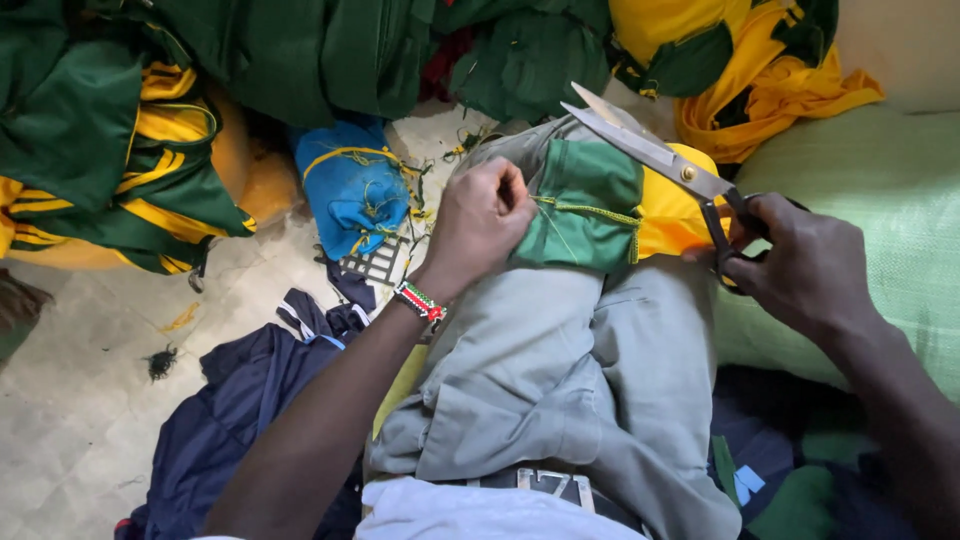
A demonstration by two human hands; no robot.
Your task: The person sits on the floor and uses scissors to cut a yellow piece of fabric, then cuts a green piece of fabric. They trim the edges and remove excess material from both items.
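Seen from above, two bare forearms reach forward over the person's lap. The left hand [480, 225] is curled into a loose fist, knuckles up, fingertips pinched together, with a beaded band around the wrist. The right hand [805, 265] comes in from the right side, back of hand up, fingers bent and closed in a grip.

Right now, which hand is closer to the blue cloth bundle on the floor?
Left. The left hand pinches the green fabric just right of the blue bundle; the right hand holds scissors farther away.
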